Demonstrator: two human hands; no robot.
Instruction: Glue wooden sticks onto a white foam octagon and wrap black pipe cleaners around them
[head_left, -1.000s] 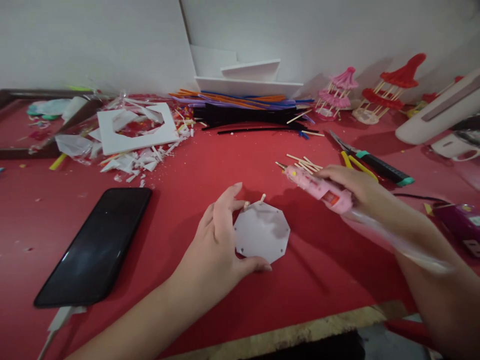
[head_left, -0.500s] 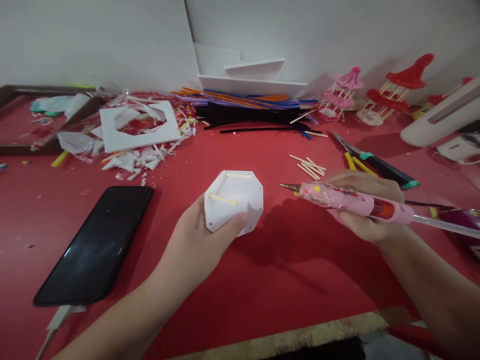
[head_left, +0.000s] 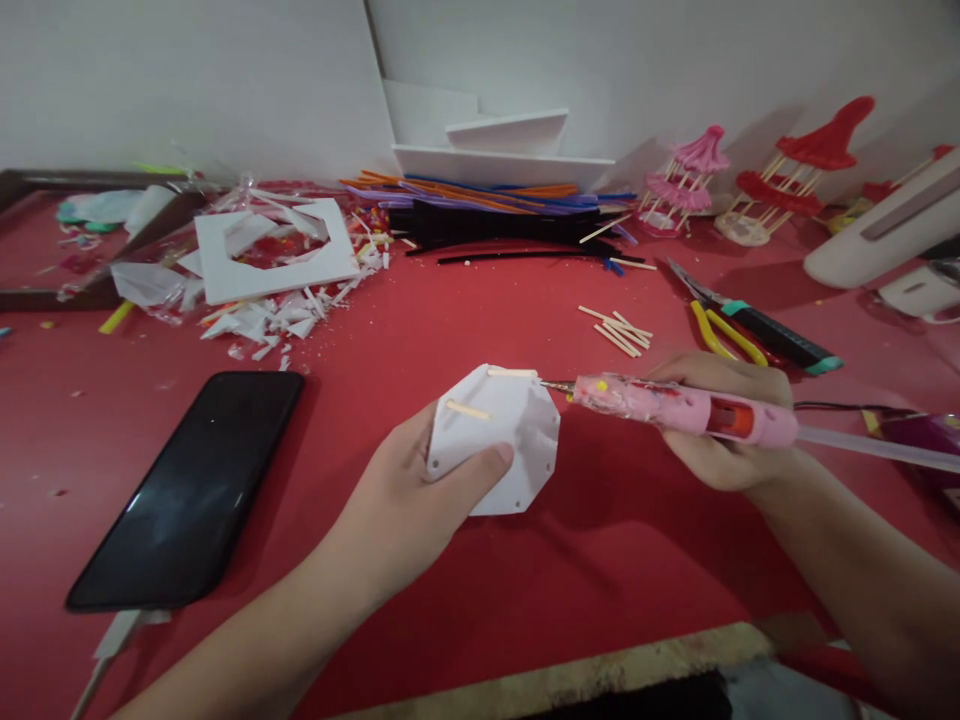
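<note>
By the left hand's (head_left: 420, 480) fingers, closed on its edge with the thumb across its face, a white plate (head_left: 521, 425) is held over the tabletop (head_left: 405, 330), two pegs (head_left: 512, 373) fixed in it. By the right hand's (head_left: 727, 468) fingers, wrapped round, a pink glue gun (head_left: 637, 398) is gripped, its tip beside the upper peg; contact cannot be told. Gluing seems in hand; a steady plate and exact dab are called for. The red surface is strewn with sticks (head_left: 624, 332), pliers (head_left: 726, 338), a phone (head_left: 187, 490) and scraps (head_left: 255, 322), backed by a pale wall (head_left: 225, 80).
</note>
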